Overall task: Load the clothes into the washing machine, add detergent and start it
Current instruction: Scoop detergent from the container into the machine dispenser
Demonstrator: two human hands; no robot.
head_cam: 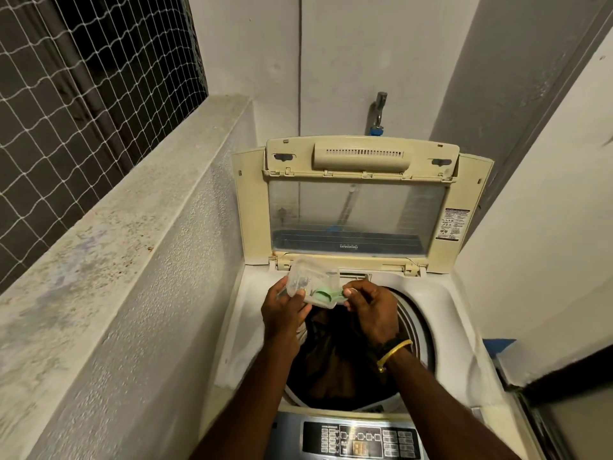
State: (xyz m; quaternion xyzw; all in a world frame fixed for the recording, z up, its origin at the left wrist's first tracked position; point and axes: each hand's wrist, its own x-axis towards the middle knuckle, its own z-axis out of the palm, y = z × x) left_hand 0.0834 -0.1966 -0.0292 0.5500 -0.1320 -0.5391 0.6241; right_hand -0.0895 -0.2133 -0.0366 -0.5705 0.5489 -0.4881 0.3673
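Observation:
A top-loading washing machine [245, 327] stands below me with its lid [358, 210] folded up against the wall. Dark clothes [335, 356] fill the drum. Over the drum's far rim, my left hand [282, 310] grips a small clear plastic container [311, 283], tilted on its side. My right hand [371, 310] pinches a green scoop [326, 294] that reaches into the container's mouth. The control panel [361, 439] with its buttons lies at the near edge, between my forearms.
A concrete parapet [109, 260] topped with white netting [83, 94] runs close along the left. White walls enclose the back and right. A tap [379, 111] sticks out of the back wall above the lid. A dark door frame [564, 386] sits at lower right.

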